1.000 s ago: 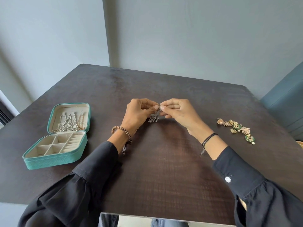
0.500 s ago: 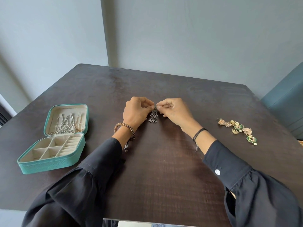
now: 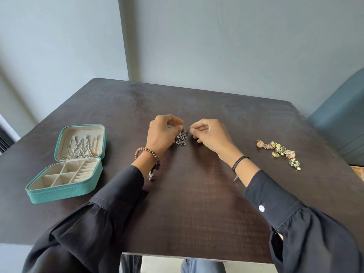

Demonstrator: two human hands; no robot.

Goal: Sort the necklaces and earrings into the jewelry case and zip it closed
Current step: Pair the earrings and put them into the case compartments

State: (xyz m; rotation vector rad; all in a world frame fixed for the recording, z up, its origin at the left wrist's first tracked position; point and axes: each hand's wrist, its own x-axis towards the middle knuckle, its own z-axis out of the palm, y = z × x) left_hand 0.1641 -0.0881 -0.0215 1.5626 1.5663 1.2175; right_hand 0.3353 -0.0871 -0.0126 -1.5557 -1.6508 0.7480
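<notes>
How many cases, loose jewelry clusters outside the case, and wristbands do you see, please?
Teal jewelry case: 1
Jewelry clusters outside it: 2 (dark beaded piece pinched between left hand and right hand; gold-green earring pile)
Wristbands: 2 (wooden bead bracelet; black cord)
Total: 5

Dark wooden square surface (image 3: 197, 203): open teal fabric jewelry case (image 3: 65, 192) is sitting at the far left, its lid lying back behind the compartment tray. Silver chain necklaces (image 3: 78, 149) are lying in the lid. Left hand (image 3: 161, 134) and right hand (image 3: 211, 136) are meeting at centre, both pinching a small silver beaded earring (image 3: 181, 137) between them. A row of gold-and-green earrings (image 3: 279, 151) is lying at right, well apart from the hands.
</notes>
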